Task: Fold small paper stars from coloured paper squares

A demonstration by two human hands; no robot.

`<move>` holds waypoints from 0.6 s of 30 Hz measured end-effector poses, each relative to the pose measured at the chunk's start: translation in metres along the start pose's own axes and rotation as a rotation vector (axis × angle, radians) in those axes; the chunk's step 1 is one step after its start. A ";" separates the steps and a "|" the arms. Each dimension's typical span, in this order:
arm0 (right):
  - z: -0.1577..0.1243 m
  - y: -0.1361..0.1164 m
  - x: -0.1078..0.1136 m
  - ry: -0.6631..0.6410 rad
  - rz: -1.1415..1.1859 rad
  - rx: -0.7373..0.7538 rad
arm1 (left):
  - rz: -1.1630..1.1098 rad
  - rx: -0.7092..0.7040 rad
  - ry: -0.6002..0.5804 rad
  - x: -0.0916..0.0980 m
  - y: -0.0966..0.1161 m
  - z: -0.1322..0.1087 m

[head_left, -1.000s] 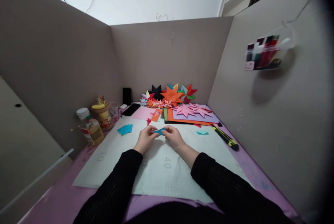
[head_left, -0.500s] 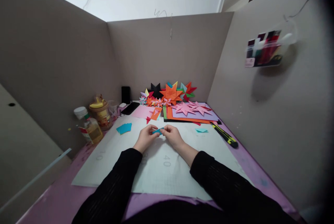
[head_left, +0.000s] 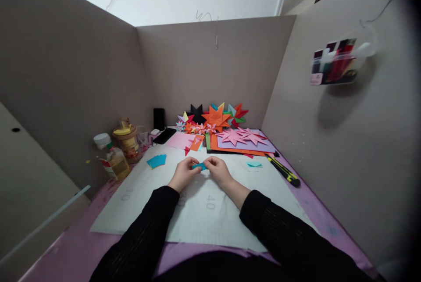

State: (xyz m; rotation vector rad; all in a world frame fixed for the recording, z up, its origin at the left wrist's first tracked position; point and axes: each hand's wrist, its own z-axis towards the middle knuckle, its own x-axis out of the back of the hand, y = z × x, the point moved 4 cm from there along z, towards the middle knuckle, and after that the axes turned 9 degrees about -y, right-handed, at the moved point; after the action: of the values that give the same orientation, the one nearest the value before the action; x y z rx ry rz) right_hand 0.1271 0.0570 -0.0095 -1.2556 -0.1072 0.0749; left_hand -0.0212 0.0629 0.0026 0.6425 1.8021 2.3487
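Both hands meet over the far middle of the white cutting mat (head_left: pixel 204 216), the left hand (head_left: pixel 183 174) and right hand (head_left: pixel 217 170) each pinching one end of a small blue folded paper piece (head_left: pixel 199 166), held just above the mat, apparently so the fingertips can work its crease. Left of the mat's far edge lies a fan of blue paper squares (head_left: pixel 157 161); beyond the mat are finished paper stars (head_left: pixel 215 117), and at its right edge a yellow-and-black utility knife (head_left: pixel 283 171).
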 end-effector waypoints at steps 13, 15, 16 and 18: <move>-0.001 0.002 -0.002 0.004 -0.050 -0.009 | -0.119 0.105 0.132 0.009 -0.004 0.002; -0.001 0.002 -0.002 0.003 -0.043 -0.017 | -0.120 0.107 0.131 0.009 -0.003 0.002; -0.001 0.003 -0.002 0.001 -0.041 -0.020 | -0.122 0.108 0.130 0.009 -0.004 0.002; 0.000 0.004 -0.002 -0.002 -0.036 -0.022 | -0.127 0.110 0.129 0.009 -0.005 0.002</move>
State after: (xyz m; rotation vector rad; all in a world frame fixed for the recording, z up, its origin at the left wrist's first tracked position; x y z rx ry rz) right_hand 0.1253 0.0576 -0.0132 -1.2749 -0.1323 0.0443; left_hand -0.0293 0.0689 0.0007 0.3828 1.9741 2.2688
